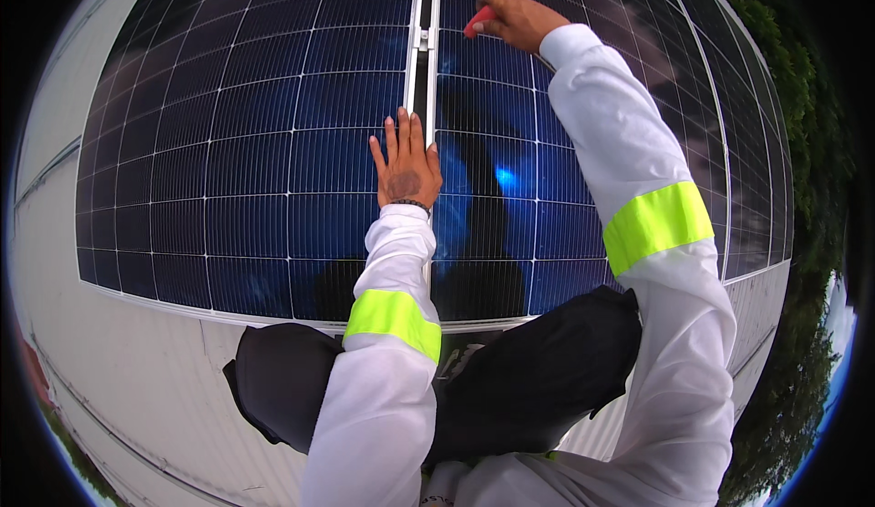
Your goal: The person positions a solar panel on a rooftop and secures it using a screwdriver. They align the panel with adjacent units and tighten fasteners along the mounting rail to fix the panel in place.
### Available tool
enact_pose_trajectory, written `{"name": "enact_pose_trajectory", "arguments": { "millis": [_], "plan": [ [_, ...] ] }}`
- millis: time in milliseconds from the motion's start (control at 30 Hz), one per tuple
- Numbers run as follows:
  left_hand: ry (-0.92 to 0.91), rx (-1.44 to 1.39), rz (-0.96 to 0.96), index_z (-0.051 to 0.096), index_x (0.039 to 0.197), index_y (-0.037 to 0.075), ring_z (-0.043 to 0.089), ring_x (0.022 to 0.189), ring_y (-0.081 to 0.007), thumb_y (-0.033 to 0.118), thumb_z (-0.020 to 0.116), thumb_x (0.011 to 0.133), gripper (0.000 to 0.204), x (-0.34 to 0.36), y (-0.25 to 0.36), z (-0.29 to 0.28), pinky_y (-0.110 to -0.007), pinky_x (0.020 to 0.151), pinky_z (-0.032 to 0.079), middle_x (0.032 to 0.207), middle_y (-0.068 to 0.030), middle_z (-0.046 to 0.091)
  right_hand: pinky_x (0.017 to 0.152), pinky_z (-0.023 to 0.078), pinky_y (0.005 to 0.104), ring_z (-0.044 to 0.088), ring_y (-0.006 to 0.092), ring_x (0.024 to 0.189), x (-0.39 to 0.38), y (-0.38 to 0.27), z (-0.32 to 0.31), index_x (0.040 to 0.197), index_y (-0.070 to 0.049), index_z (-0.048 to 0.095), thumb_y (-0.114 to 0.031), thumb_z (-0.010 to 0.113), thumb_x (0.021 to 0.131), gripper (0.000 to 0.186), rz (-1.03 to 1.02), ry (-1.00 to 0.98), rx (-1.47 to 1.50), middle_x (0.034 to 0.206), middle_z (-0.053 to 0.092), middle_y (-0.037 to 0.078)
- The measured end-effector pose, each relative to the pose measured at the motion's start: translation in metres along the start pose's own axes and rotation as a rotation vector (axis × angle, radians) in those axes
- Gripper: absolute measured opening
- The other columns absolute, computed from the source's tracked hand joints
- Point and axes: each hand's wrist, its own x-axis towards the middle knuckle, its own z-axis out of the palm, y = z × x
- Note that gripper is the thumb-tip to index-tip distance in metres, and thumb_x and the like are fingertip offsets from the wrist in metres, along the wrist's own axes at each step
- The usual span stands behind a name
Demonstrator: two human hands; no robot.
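My left hand (406,162) lies flat, fingers spread, on the dark blue solar panel (251,170) to the left, beside the gap between the two panels. Over the right solar panel (574,179), my right hand (521,22) is closed round a small red thing (479,21). Most of that thing is inside the fingers, so its kind does not show. A metal clamp (424,39) bridges the gap between the panels' silver frames, a little left of my right hand and beyond my left fingertips.
Ribbed pale metal roofing (164,347) surrounds the panels on the left and near sides. Another panel (749,142) adjoins on the right. My bent knees in dark trousers (538,370) are at the panels' near edge. Green trees (811,170) stand past the roof's right edge.
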Motion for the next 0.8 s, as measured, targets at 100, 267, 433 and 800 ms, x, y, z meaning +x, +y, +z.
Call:
{"name": "enact_pose_trajectory", "arguments": {
  "millis": [100,267,433,800],
  "plan": [
    [-0.026,0.014,-0.008,0.026,0.154,0.011,0.014,0.150,-0.0294,0.037,0.029,0.103,0.057,0.001,0.001,-0.002,-0.054,0.122,0.007,0.162,-0.0083,0.019,0.085,0.056,0.0399,0.071,0.0289,0.094,0.044,-0.006,0.030,0.123,-0.019,0.056,-0.038,0.054,0.099,0.031,-0.012,-0.010,-0.057,0.106,0.072,0.007],
    [-0.032,-0.005,-0.010,0.032,0.153,0.023,0.018,0.149,-0.0317,0.036,0.032,0.103,0.052,0.002,0.002,-0.005,-0.057,0.121,0.009,0.162,-0.0082,0.021,0.090,0.053,0.0390,0.061,0.0214,0.111,0.077,-0.018,0.057,0.121,-0.025,0.059,-0.030,0.064,0.093,0.030,-0.059,0.130,-0.239,0.106,0.071,0.004],
    [-0.003,-0.006,0.015,0.039,0.149,0.034,0.020,0.148,-0.0348,0.033,0.037,0.102,0.047,0.002,0.003,-0.006,-0.059,0.119,0.011,0.161,-0.0097,0.023,0.092,0.050,0.0407,0.063,0.0236,0.107,0.087,-0.022,0.054,0.108,-0.017,0.067,-0.031,0.064,0.091,0.022,-0.174,0.060,-0.159,0.102,0.072,0.004],
    [-0.010,-0.015,0.021,0.039,0.149,0.034,0.020,0.148,-0.0354,0.032,0.037,0.102,0.047,0.001,0.003,-0.007,-0.059,0.119,0.011,0.161,-0.0107,0.023,0.103,0.043,0.0489,0.056,0.0230,0.115,0.085,-0.026,0.044,0.104,-0.023,0.067,-0.026,0.063,0.088,0.016,-0.204,-0.012,-0.168,0.106,0.072,-0.006]
  ]
}}
